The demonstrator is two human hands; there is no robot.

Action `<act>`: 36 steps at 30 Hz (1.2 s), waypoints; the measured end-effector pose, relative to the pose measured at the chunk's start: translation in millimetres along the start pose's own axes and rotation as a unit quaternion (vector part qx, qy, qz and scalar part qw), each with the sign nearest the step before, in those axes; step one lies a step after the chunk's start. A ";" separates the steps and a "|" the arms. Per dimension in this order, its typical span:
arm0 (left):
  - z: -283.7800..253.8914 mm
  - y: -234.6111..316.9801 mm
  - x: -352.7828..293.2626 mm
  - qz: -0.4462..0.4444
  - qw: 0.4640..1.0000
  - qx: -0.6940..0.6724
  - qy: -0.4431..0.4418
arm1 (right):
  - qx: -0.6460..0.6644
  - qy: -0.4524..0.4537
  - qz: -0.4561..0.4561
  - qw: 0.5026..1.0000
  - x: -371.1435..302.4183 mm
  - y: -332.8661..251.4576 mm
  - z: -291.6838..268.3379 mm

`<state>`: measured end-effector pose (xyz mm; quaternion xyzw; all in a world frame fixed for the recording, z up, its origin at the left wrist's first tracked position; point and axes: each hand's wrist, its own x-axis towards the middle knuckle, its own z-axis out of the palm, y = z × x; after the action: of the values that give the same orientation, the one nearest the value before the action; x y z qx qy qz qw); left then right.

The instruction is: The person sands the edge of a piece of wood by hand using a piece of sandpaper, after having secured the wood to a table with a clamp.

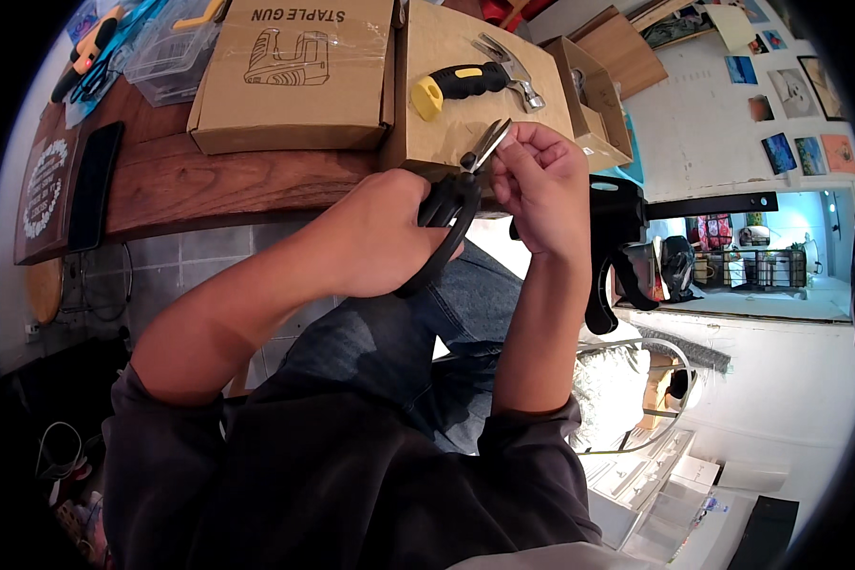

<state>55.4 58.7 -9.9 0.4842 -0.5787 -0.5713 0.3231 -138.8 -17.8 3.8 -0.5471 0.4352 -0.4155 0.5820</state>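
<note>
My left hand is closed around the black handles of a pair of scissors. Their short metal blades point up and away, over the near edge of a light wooden box. At the blade tips, my right hand has its thumb and fingers pinched together. Whether they grip a blade or some small piece there cannot be made out. Just beyond the blades, a claw hammer with a black and yellow grip lies on the wooden box.
A flat cardboard box sits on the dark wooden table, left of the wooden box. Further left are a clear plastic container and a dark flat slab. An open carton and a black metal stand are on the right.
</note>
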 end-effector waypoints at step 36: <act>-2.7 -0.4 -6.0 0.007 0.999 0.053 0.000 | 0.016 0.029 -0.060 0.998 -2.4 11.1 14.4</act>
<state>59.8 63.4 -8.8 0.4966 -0.6116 -0.5373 0.3010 -125.6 -10.9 -6.8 -0.5506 0.4116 -0.4726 0.5514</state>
